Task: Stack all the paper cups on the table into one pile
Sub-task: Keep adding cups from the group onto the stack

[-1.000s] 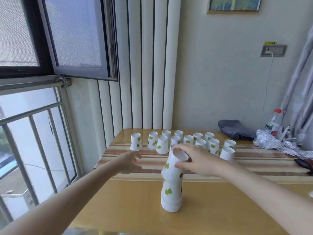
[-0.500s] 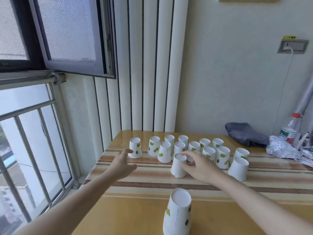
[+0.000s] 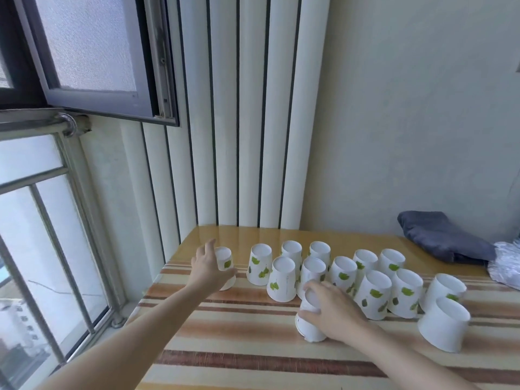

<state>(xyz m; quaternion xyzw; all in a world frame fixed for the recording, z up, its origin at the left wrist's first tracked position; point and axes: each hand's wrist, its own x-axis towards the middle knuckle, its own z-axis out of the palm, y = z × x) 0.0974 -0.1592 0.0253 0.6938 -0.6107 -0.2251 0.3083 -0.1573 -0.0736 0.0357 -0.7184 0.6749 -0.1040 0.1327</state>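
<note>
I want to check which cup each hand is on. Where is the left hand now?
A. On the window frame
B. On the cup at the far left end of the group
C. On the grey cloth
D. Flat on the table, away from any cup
B: the left hand wraps its fingers around the leftmost cup, which stands apart from the others, while the right hand grips a nearer cup.

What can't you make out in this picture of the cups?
- Head view: the growing pile of cups lies below the bottom edge.
- The cup under the right hand: mostly covered by the fingers.
- The leftmost cup: partly behind the left hand.
- The crumpled foil: cut by the right edge.
</note>
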